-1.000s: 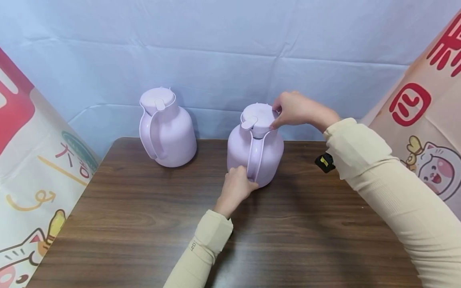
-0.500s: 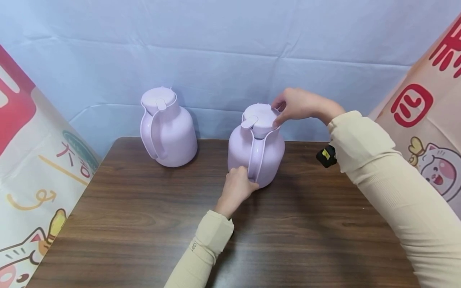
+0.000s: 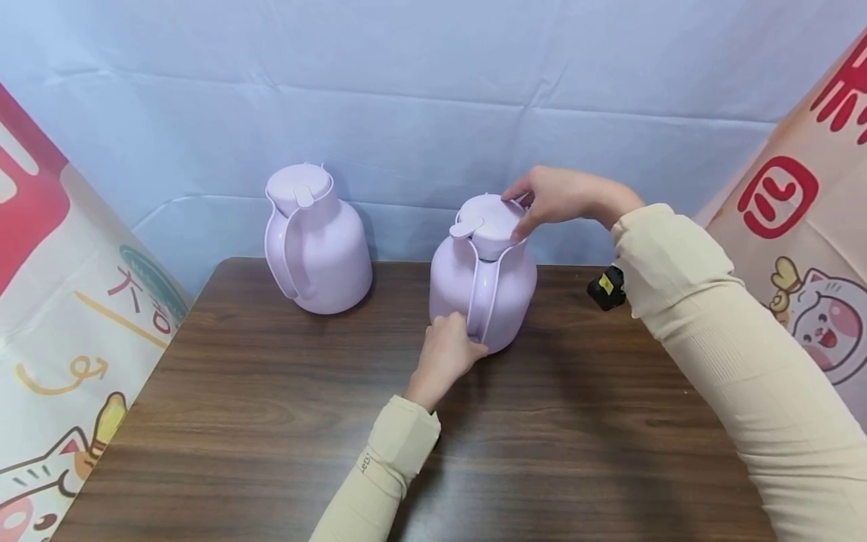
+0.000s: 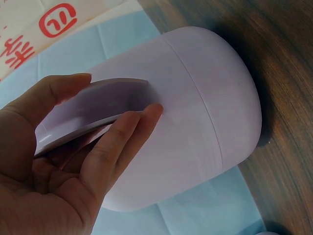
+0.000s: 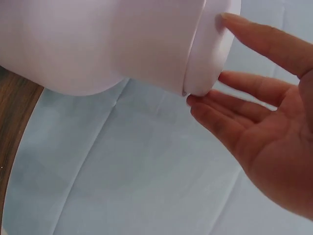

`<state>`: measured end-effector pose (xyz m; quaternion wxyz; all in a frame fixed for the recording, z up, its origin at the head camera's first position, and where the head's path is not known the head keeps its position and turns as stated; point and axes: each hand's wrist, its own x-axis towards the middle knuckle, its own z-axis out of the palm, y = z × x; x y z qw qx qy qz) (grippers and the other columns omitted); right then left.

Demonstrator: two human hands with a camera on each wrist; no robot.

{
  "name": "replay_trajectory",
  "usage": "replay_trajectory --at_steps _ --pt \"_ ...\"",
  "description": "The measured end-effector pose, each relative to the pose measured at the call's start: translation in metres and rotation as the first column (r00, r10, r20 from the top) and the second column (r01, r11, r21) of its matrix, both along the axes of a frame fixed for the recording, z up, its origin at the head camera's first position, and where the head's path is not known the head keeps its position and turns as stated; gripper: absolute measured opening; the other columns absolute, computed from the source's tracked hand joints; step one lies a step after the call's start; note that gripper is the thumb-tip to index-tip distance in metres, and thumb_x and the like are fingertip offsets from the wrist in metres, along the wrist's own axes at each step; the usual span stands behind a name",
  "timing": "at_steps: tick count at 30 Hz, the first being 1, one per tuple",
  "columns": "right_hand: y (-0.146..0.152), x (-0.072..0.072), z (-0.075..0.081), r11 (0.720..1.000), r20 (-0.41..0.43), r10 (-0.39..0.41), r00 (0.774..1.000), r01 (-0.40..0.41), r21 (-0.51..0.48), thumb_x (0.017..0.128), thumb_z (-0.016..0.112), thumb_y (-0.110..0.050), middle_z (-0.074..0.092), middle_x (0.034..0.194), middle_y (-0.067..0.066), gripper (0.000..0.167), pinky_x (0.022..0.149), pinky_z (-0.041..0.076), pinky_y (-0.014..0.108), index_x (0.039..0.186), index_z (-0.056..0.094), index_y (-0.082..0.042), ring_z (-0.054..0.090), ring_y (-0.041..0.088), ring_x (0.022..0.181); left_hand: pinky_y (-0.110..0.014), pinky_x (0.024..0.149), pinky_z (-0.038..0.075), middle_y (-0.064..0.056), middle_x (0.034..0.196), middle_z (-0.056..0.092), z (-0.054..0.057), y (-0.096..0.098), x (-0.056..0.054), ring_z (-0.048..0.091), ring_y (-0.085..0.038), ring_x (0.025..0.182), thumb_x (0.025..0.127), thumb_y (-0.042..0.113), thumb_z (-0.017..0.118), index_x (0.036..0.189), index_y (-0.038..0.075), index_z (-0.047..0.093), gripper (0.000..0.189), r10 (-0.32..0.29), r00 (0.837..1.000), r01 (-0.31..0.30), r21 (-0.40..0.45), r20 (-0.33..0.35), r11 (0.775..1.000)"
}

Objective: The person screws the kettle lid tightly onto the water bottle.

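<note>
Two pale purple thermos jugs stand upright on the table. My left hand [image 3: 445, 360] grips the lower part of the handle [image 3: 482, 290] of the right jug [image 3: 447, 282]. In the left wrist view its thumb lies along one side of that handle [image 4: 93, 105] and the fingers along the other. My right hand [image 3: 565, 197] pinches the right side of the round lid [image 3: 497, 220], with thumb and fingers apart across its edge, as the right wrist view shows. The lid's tab [image 3: 466, 227] points left, out of line with the handle. The left jug [image 3: 328, 260] has its lid on, and no hand touches it.
The brown wooden table [image 3: 284, 421] ends at a light blue cloth backdrop [image 3: 406, 113] right behind the jugs. Printed banners with cartoon animals hang at the left [image 3: 61, 316] and right [image 3: 799, 226]. A small black object [image 3: 605, 289] shows by the right wrist.
The right hand's fingers have slid a little left along the lid's far edge. The lid's tab has turned slightly further left. The left hand and both jugs stay put.
</note>
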<state>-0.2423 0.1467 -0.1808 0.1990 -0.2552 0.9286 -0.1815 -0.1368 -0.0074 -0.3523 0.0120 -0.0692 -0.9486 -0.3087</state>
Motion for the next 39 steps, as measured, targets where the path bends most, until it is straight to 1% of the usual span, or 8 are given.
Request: replay_trajectory --at_steps 7,10,13,21,24,26,28,39 --pt "-0.008 0.007 -0.003 0.995 -0.133 -0.021 0.991 0.033 0.091 0.073 0.074 -0.018 0.058 0.081 0.011 0.032 0.069 0.040 0.036 0.097 0.063 0.001 0.050 0.025 0.077 -0.038 0.064 0.047 -0.008 0.061 0.058 0.002 -0.001 0.000 0.058 -0.028 0.061 0.067 0.019 0.076 0.063 0.003 0.061 0.023 0.003 1.000 -0.003 -0.018 -0.004 1.000" --pt "-0.013 0.011 -0.003 0.989 -0.180 -0.030 0.983 0.056 0.138 0.073 0.074 -0.021 0.043 0.066 0.004 0.026 0.059 0.032 0.031 0.074 0.055 -0.003 0.040 0.020 0.066 -0.039 0.064 0.047 -0.009 0.061 0.058 0.002 -0.001 0.000 0.058 -0.029 0.061 0.066 0.019 0.077 0.063 0.003 0.061 0.023 0.004 1.000 -0.004 -0.018 -0.005 1.000" --pt "-0.017 0.015 -0.003 0.982 -0.203 -0.057 0.978 0.091 0.163 0.073 0.073 -0.022 0.040 0.063 0.004 0.031 0.057 0.031 0.030 0.065 0.049 -0.005 0.038 0.019 0.065 -0.038 0.063 0.047 -0.009 0.062 0.059 0.002 -0.001 0.000 0.059 -0.029 0.062 0.066 0.019 0.077 0.063 0.003 0.061 0.023 0.003 1.000 -0.003 -0.016 -0.009 1.000" --pt "-0.013 0.013 0.001 0.986 -0.145 -0.096 0.985 0.113 0.120 0.073 0.072 -0.020 0.054 0.070 0.009 0.024 0.063 0.038 0.033 0.076 0.060 0.001 0.046 0.023 0.070 -0.038 0.062 0.047 -0.008 0.061 0.059 0.002 -0.002 0.000 0.058 -0.028 0.060 0.066 0.018 0.077 0.063 0.003 0.061 0.023 0.002 1.000 -0.002 -0.007 -0.016 1.000" --pt "-0.005 0.005 0.003 0.992 -0.057 -0.103 0.993 0.107 0.065 0.075 0.071 -0.018 0.060 0.102 0.023 0.043 0.083 0.041 0.043 0.107 0.059 0.007 0.053 0.033 0.097 -0.038 0.062 0.047 -0.008 0.061 0.059 0.002 -0.002 0.000 0.058 -0.028 0.060 0.066 0.018 0.077 0.062 0.003 0.061 0.022 -0.001 1.000 0.001 -0.002 -0.018 1.000" --pt "0.000 0.000 0.004 0.995 -0.005 -0.097 0.995 0.097 0.034 0.076 0.072 -0.019 0.047 0.127 0.028 0.064 0.096 0.033 0.048 0.127 0.045 0.009 0.042 0.038 0.119 -0.038 0.062 0.046 -0.008 0.060 0.058 0.002 -0.002 0.000 0.058 -0.029 0.060 0.065 0.018 0.077 0.062 0.003 0.061 0.022 -0.001 1.000 0.001 -0.003 -0.017 1.000" --pt "0.005 -0.004 0.003 0.997 0.034 -0.077 0.996 0.077 0.014 0.076 0.072 -0.020 0.037 0.134 0.029 0.074 0.100 0.028 0.048 0.134 0.036 0.009 0.033 0.039 0.127 -0.038 0.062 0.046 -0.008 0.060 0.058 0.002 -0.002 0.000 0.057 -0.028 0.060 0.066 0.018 0.077 0.061 0.004 0.060 0.022 -0.001 1.000 0.001 -0.005 -0.012 1.000" --pt "0.009 -0.007 -0.004 0.999 0.032 0.007 0.999 -0.006 -0.042 0.075 0.074 -0.014 0.049 0.127 0.023 0.063 0.100 0.029 0.046 0.128 0.046 0.007 0.039 0.036 0.123 -0.038 0.062 0.047 -0.007 0.059 0.057 0.002 0.000 0.000 0.056 -0.027 0.058 0.066 0.018 0.076 0.061 0.004 0.060 0.022 0.001 1.000 -0.001 -0.008 0.006 1.000"
